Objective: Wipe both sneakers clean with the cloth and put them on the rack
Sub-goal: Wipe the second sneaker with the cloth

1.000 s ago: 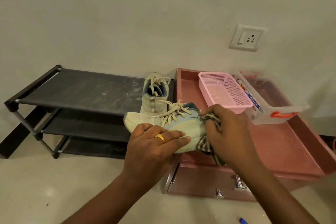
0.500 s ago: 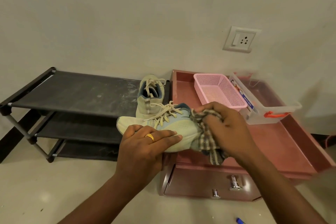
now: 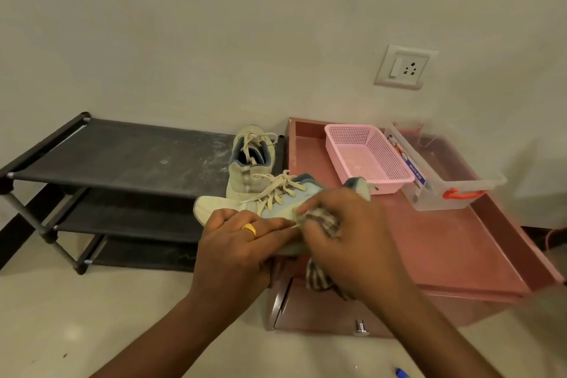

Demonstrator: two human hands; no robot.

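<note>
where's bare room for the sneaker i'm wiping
Top shelf of the black fabric rack, left of the pale green sneaker at its right end. Also the reddish cabinet top in front of the pink mesh basket and clear plastic box; its back is crowded.

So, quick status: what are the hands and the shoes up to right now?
Left hand grips one sneaker; right hand presses checked cloth to its side. Second sneaker sits on rack. Nothing blocking.

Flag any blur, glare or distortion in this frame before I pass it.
Head view: motion blur smears the right hand and the checked cloth it grips; head view: the left hand holding the sneaker is sharper; head view: lighting is soft and even, no glare.
</note>
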